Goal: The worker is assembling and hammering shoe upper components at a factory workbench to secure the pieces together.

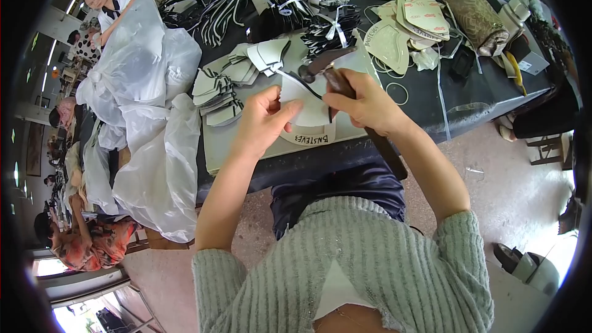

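Note:
My left hand (266, 122) pinches the edge of a pale, flat cut piece (301, 100) between thumb and fingers. A black-and-white strip (302, 82) runs along the upper part of this piece. My right hand (370, 103) is wrapped round the dark handle of a hammer (327, 60), whose head hangs just above the piece's far edge. The handle slants back toward me, past the table edge. Beneath the piece lies a light pattern card (308, 136) with handwriting on it, on a grey board (225, 148). The right fingertips are partly hidden.
Stacked pale pieces with black edging (219, 95) lie left of the board. Tied bundles of black strips (330, 31) lie behind it, cream pattern cards (388, 43) to the right, beside a patterned roll (478, 15). White plastic bags (139, 98) bulge at left. Other people work nearby.

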Demonstrator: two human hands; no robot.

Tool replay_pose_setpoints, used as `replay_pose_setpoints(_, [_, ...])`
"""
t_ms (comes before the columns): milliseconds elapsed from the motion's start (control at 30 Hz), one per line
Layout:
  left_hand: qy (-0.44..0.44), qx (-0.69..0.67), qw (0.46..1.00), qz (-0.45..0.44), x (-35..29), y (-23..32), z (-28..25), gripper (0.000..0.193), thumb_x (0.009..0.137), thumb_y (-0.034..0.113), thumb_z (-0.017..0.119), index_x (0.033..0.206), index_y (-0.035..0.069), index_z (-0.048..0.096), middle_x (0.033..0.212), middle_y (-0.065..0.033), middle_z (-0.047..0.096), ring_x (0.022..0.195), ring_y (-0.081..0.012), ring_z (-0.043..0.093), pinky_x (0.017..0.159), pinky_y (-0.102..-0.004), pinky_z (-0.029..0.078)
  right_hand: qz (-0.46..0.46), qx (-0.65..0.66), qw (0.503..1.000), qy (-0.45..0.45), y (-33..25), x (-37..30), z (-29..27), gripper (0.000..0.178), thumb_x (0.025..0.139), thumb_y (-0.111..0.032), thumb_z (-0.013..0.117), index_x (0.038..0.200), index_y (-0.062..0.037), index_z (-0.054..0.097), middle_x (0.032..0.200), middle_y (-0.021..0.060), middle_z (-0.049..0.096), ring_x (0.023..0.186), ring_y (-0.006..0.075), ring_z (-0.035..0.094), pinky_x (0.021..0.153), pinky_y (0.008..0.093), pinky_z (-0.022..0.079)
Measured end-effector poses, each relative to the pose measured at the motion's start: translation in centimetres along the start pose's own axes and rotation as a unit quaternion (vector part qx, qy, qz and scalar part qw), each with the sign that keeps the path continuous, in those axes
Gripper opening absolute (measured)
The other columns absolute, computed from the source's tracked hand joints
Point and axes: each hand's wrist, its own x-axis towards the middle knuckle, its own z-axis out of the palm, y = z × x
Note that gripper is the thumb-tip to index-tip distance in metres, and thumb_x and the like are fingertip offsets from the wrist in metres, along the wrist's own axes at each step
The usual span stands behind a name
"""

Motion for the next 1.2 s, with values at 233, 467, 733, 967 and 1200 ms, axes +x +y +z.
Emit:
replay_pose_setpoints(233, [0.065,-0.062,0.996,-0.008,-1.3,-3.5,1.2,0.019,0.092,0.012,0.069,0.106,-0.001,0.066,0.085,-0.0031,0.069,0.065,-0.0065,0.061,0.057,-0.0224,0.052,0.026,0.094,0.993,0.06,4.5,-0.7,0.0,0.029,0.086,-0.01,0.074,0.097,-0.0022,0.048,0.087,0.0114,0.069,0.055,0.007,0.054,0.041,0.0203,0.036])
replay_pose_setpoints(467, [0.003,-0.064,0.996,0.063,-2.2,-3.7,2.5,0.018,0.093,0.01,0.07,0.105,-0.001,0.065,0.092,-0.0045,0.07,0.078,-0.0062,0.063,0.064,-0.0214,0.052,-0.056,0.038,0.997,0.026,3.1,0.4,1.9,0.036,0.078,-0.004,0.079,0.099,-0.0008,0.051,0.087,0.005,0.063,0.063,0.0059,0.05,0.052,0.0218,0.042])
replay_pose_setpoints(733, [0.008,-0.012,0.999,0.033,-1.4,-4.3,-0.7,0.016,0.095,0.01,0.066,0.104,-0.001,0.059,0.083,-0.0051,0.069,0.065,-0.0056,0.059,0.058,-0.0208,0.049,-0.065,-0.021,0.997,0.042,4.3,-0.1,1.0,0.021,0.086,-0.002,0.069,0.094,0.0004,0.05,0.087,0.0085,0.066,0.075,0.0126,0.066,0.067,0.0261,0.053])
replay_pose_setpoints(967, [0.004,0.025,0.999,-0.045,0.4,-5.2,-3.0,0.026,0.091,0.011,0.068,0.109,0.001,0.052,0.079,-0.0053,0.066,0.062,-0.0073,0.058,0.05,-0.0233,0.046,0.011,0.044,0.999,-0.005,6.0,-0.6,0.8,0.016,0.094,-0.003,0.06,0.093,0.005,0.047,0.083,0.0129,0.066,0.074,0.0178,0.071,0.065,0.0283,0.057])
replay_pose_setpoints(1200, [-0.098,0.162,0.981,-0.046,-0.7,-3.8,-1.6,0.037,0.086,0.006,0.074,0.113,0.005,0.048,0.092,-0.0037,0.064,0.074,-0.0065,0.061,0.061,-0.0224,0.048,0.016,-0.086,0.996,-0.02,5.3,2.4,-1.9,0.017,0.089,-0.003,0.066,0.091,0.0028,0.05,0.077,0.009,0.066,0.071,0.014,0.069,0.066,0.0266,0.053])
